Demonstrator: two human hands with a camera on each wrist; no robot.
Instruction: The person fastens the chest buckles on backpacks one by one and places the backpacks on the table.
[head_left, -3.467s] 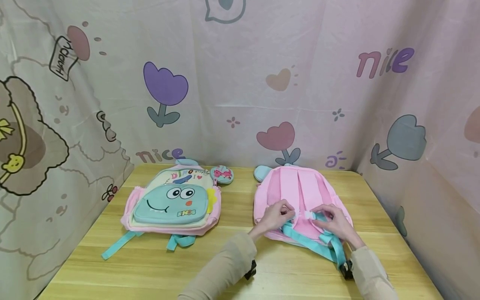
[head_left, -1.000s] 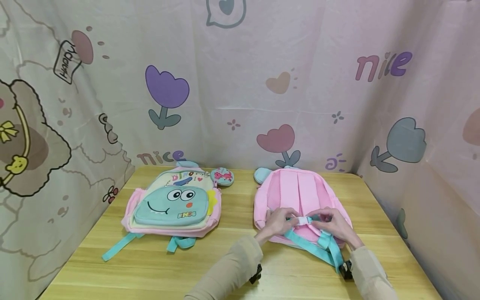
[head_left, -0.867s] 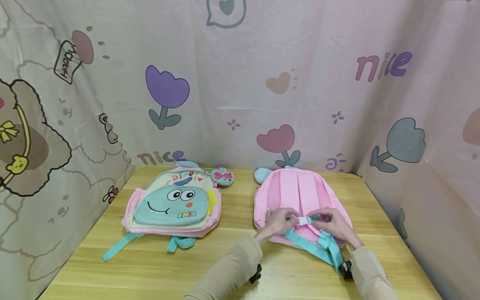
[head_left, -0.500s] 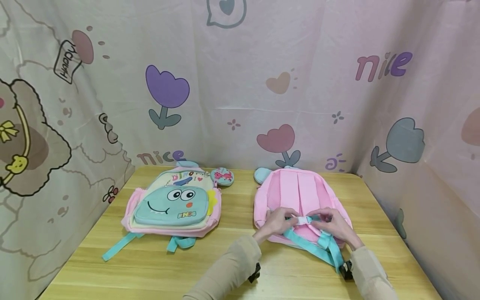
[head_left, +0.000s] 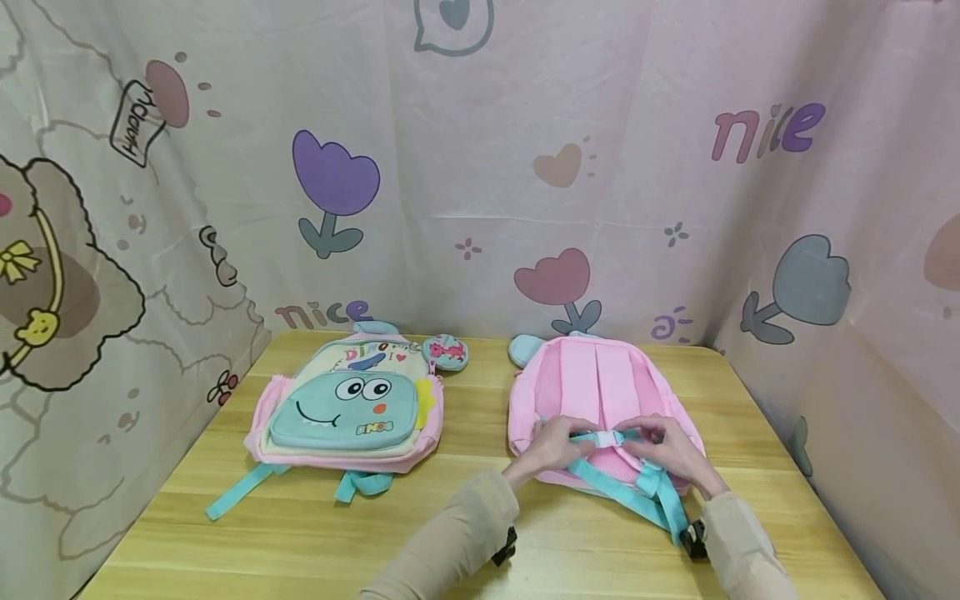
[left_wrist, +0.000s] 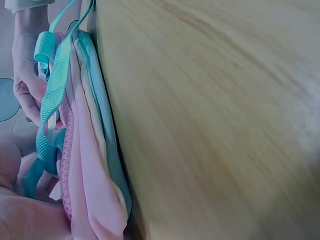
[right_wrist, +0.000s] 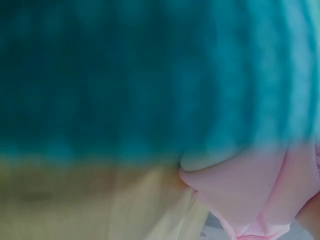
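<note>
A pink backpack (head_left: 615, 375) lies on the table with its straps up. Across its lower part, a white buckle (head_left: 606, 439) joins two teal webbing straps. My left hand (head_left: 557, 443) pinches the strap left of the buckle between thumb and fingers. To the buckle's right, my right hand (head_left: 667, 446) pinches the other side's strap. A longer teal strap (head_left: 626, 497) hangs over the bag's bottom edge. In the left wrist view, teal webbing (left_wrist: 52, 100) crosses in front of both hands. Blurred teal webbing (right_wrist: 150, 75) fills most of the right wrist view, hiding the right fingers.
A second backpack (head_left: 345, 408), with a teal dinosaur-face pocket, lies face up on the left of the wooden table (head_left: 300, 550). A round charm (head_left: 446, 352) hangs at its upper right. A printed curtain (head_left: 480, 167) surrounds the table's back and sides.
At 3.5 seconds ago, white buckle parts showed between the hands; later the buckle sat against the left fingers. Now the left hand is slightly further left, with teal strap showing beside the buckle.
</note>
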